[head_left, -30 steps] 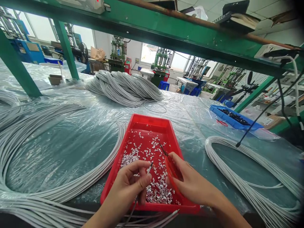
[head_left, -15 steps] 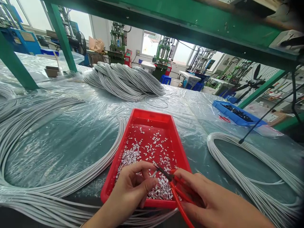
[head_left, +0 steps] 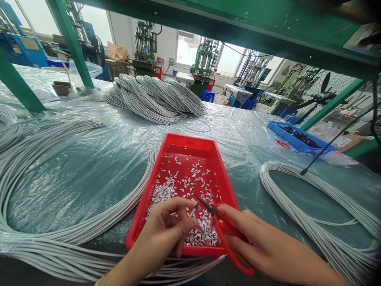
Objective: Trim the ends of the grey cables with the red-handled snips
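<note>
Over the near end of a red tray (head_left: pixel 228 190), my left hand (head_left: pixel 166 224) pinches a thin cable (head_left: pixel 193 210). Its white end with a dark tip sticks up between thumb and forefinger. My right hand (head_left: pixel 253 238) is wrapped round red-handled scissors (head_left: pixel 222 226). Their dark, narrow blades point up and left, just right of the cable tip and apart from it. Small silvery foil scraps (head_left: pixel 202 234) lie in the tray, thickest at its near and left parts. Below the tray's front rim runs a bundle of grey cables (head_left: pixel 178 272).
Long loops of grey cable (head_left: pixel 119 214) lie left of the tray, and another coil (head_left: pixel 285 202) lies right. A big cable heap (head_left: pixel 154 97) sits behind. At the right stands a blue tray (head_left: pixel 300 137) of black parts. A green beam (head_left: pixel 238 28) crosses overhead.
The scissors' blades have come away from the cable end, and their handles have spread wider. The cable's dark tip now shows clearly. My left hand has hardly moved.
</note>
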Available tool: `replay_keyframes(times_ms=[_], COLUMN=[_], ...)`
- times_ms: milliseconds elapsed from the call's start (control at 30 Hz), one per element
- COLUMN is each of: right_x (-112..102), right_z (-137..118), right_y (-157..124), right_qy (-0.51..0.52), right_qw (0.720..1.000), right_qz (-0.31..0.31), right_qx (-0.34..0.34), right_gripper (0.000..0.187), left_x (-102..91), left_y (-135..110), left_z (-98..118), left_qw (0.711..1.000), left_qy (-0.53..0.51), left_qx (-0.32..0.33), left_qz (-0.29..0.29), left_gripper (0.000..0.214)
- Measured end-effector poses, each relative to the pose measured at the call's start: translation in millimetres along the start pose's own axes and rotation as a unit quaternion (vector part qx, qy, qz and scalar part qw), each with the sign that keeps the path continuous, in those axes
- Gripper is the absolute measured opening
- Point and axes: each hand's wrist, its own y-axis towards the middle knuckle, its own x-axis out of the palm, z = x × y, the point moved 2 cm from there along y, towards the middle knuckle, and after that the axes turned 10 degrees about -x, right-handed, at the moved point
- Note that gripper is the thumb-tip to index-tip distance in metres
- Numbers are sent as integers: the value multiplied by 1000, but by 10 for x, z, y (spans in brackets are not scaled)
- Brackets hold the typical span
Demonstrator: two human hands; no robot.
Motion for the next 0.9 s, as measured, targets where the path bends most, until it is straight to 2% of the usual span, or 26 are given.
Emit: replay_keyframes(times_ms=[100, 167, 367, 433, 633, 900], right_x=[-27, -55, -40, -16, 16, 35], right_z=[68, 70, -79, -105, -91, -12], right_y=[-1, -23, -70, -72, -68, -59], right_qy=[53, 63, -13, -19, -19, -28], right_qw=[996, 994, 996, 996, 998, 999], right_qz=[63, 79, -26, -37, -33, -46], right_qx=[29, 50, 78, 81, 53, 7], right_gripper=[50, 62, 72, 69, 38, 31], left_x=[-20, -23, 22, 44, 51, -4], left_y=[18, 21, -11, -26, -38, -9], left_z=[-2, -2, 17, 25, 2, -40], left_qw=[1000, 1000, 1000, 999, 999, 999], left_qy=[-18, -17, 18, 27, 26, 43], left_qx=[1, 1, -5, -11, -8, 0], left_qz=[-8, -13, 15, 31, 47, 15], left_gripper=[11, 10, 10, 12, 12, 12])
